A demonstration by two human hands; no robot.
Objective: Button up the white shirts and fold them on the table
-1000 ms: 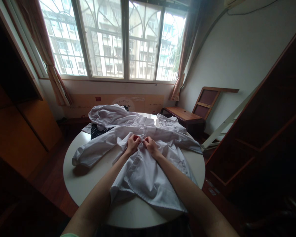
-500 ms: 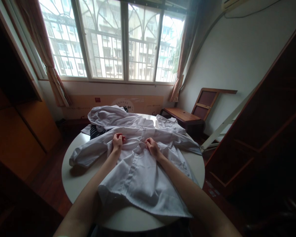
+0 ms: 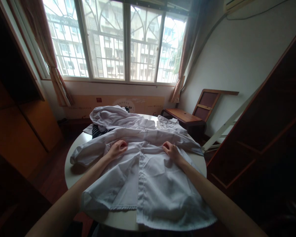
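Observation:
A white button-front shirt [image 3: 153,177] lies spread front-up on a round white table [image 3: 75,171], its hem hanging over the near edge. My left hand [image 3: 117,148] rests on the shirt's left shoulder area with fingers curled, pinching cloth. My right hand [image 3: 171,151] presses on the right shoulder area, fingers gripping the fabric. The shirt's left sleeve [image 3: 88,153] stretches out toward the table's left side.
More white garments [image 3: 113,117] and a dark striped cloth [image 3: 98,131] are heaped at the table's far side. A wooden bench and frame [image 3: 187,115] stand at the right wall. A dark cabinet [image 3: 268,138] stands on the right, a wooden wardrobe [image 3: 17,128] on the left, a barred window ahead.
My hands have moved apart from the shirt's middle to its shoulders, pulling the cloth flat. The crumpled shirt front now lies spread out and reaches farther over the near edge.

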